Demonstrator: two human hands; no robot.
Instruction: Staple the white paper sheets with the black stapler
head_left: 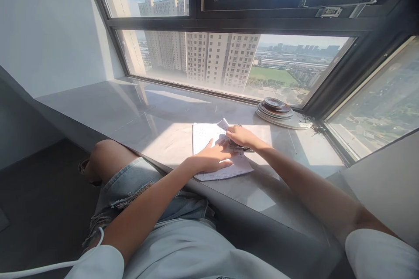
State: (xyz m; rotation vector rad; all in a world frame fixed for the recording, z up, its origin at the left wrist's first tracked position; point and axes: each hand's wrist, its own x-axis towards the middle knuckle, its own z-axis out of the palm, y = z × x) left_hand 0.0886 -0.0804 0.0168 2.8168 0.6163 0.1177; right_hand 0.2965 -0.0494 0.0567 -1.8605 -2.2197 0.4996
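Observation:
White paper sheets [204, 133] with print or writing lie on the pale stone window ledge [157, 133]. Across their lower middle rests my left hand [212, 157], palm down with its fingers spread. My right hand [240, 136] is at the sheets' upper right edge, its fingers curled down over a dark object [236, 144] with a metallic edge. Most of that object is hidden by the hand, so its kind cannot be made out. Beside the right fingertips, a corner of the paper [224, 123] sticks up, folded or curled.
A stack of plates [275, 113], topped by a small dark dish, stands near the window corner. Dark window frames [229, 25] border the ledge at the back and right. A white cable [49, 267] runs by my left sleeve. My bent knee [108, 157] is beside the ledge's front edge.

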